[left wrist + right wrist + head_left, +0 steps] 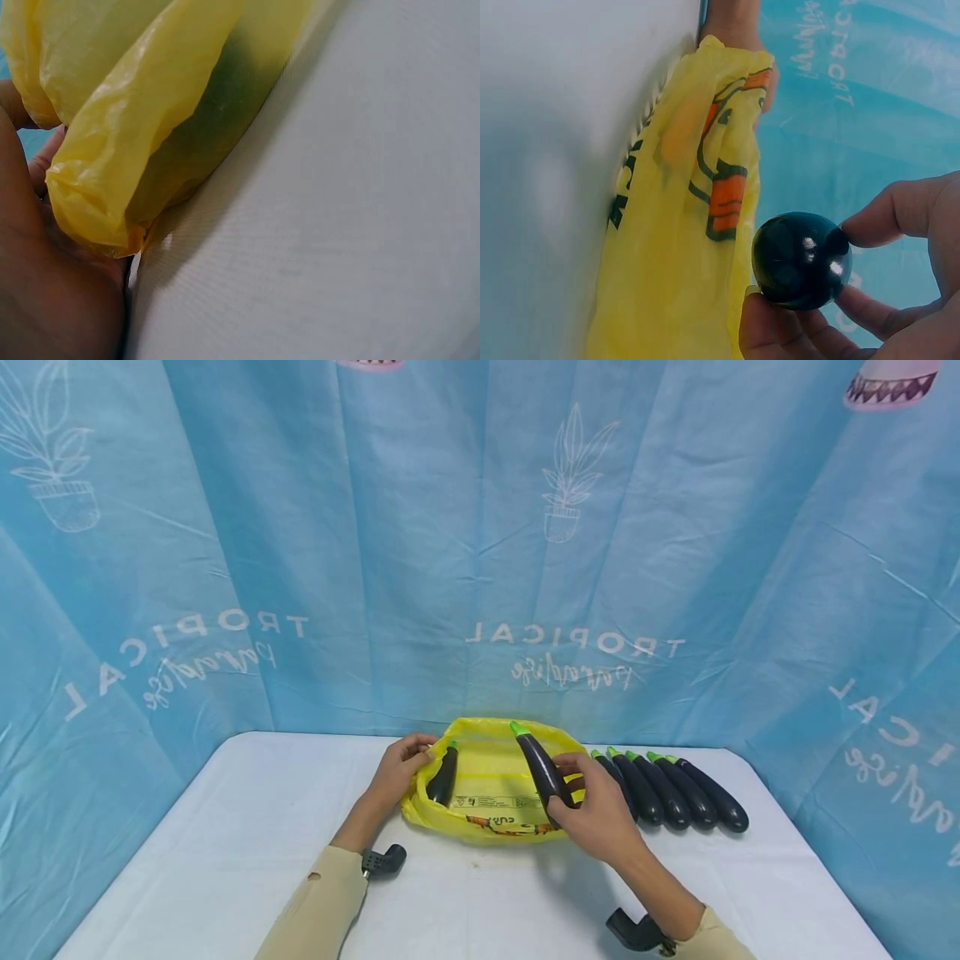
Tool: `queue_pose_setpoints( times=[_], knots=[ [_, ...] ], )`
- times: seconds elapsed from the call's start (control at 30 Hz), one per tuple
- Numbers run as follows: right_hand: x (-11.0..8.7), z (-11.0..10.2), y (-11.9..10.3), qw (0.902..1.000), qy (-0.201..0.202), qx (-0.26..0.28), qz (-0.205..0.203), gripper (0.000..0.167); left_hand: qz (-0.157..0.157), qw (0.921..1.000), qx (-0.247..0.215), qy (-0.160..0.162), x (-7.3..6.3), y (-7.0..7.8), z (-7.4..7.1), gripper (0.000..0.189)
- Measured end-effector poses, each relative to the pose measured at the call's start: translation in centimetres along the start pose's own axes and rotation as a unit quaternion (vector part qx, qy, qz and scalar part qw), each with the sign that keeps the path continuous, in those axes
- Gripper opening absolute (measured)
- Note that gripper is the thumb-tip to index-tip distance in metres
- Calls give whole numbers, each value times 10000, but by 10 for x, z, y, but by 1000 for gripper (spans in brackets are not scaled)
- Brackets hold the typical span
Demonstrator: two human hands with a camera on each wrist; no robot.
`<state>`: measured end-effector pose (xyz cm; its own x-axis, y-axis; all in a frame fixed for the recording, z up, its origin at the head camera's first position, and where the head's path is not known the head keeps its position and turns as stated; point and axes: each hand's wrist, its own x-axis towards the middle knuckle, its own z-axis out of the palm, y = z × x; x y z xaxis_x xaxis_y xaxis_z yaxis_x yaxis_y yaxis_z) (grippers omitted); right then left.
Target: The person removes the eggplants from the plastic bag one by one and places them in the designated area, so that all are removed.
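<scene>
A yellow plastic bag (450, 825) lies with its mouth open on the white table. At its left side my left hand (392, 777) grips the rim; in the left wrist view the bag's folded edge (97, 202) sits against the fingers. One dark eggplant (444, 778) with a green stem rests inside, near that hand. My right hand (600, 814) holds another eggplant (540, 764) near its thick end, tilted over the bag's right part with the green stem pointing up and away. From the right wrist view, thumb and fingers surround its glossy round end (802, 262).
Several more eggplants (666, 789) lie side by side on the table (465, 902), just right of the bag, stems toward the back. A blue printed curtain (420, 568) hangs behind and along both sides. A black device (384, 860) is strapped to each wrist.
</scene>
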<state>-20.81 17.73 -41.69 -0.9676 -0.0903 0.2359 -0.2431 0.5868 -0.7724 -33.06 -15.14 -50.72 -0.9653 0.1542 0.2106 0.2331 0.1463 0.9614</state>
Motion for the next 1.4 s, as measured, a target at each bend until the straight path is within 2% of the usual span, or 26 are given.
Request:
queue_pose_setpoints(
  times=[0.17, 0.8, 1.4],
  knots=[
    [-1, -9, 3, 10000, 19, 61, 23, 53, -14, 10000, -2, -12, 0, 1, 0, 29],
    [-8, -46, 26, 9985, 270, -469, 99, 51, -38, 10000, 24, 62, 0, 1, 0, 29],
    [-11, -85, 52, 9942, 501, -823, 486, 53, -2, 10000, -65, -15, -3, 4, 0, 29]
  ],
)
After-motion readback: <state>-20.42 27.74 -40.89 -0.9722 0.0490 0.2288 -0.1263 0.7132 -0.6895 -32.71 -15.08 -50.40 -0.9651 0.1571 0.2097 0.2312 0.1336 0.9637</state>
